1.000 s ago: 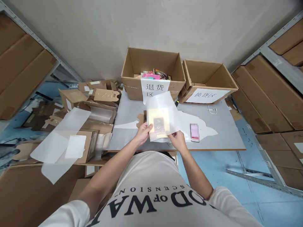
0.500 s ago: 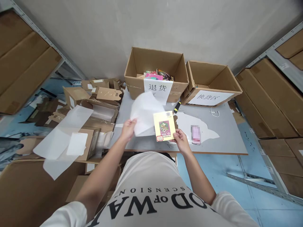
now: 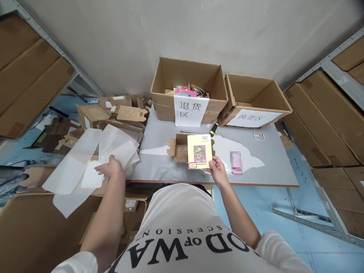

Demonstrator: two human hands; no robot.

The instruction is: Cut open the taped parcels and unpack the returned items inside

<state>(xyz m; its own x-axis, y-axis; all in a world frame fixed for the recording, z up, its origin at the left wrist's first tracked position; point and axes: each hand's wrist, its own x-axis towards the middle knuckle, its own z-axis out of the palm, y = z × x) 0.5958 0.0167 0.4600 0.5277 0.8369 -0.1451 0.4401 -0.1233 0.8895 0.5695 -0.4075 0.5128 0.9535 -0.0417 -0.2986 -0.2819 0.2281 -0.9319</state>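
Note:
My right hand (image 3: 217,171) holds a small yellow book (image 3: 199,151) by its lower right corner, above the front of the grey table (image 3: 159,167); its cover shows a pink picture and a barcode. Behind the book lies a small opened cardboard box (image 3: 178,147). My left hand (image 3: 112,168) is stretched out to the left over a pile of cardboard, its fingers on a translucent white bag (image 3: 118,144) that lies among other white sheets (image 3: 72,167).
Two open cartons stand at the table's back: a left carton (image 3: 186,81) with colourful items and a paper label, and a right carton (image 3: 256,98) with a label. A pink item (image 3: 236,161) lies on the table. Flattened cardboard boxes (image 3: 113,110) crowd the left. Shelves with cartons stand on both sides.
My left hand pulled the white bag off the yellow book and carried it left onto the cardboard pile. My right hand kept the book, which now shows bare.

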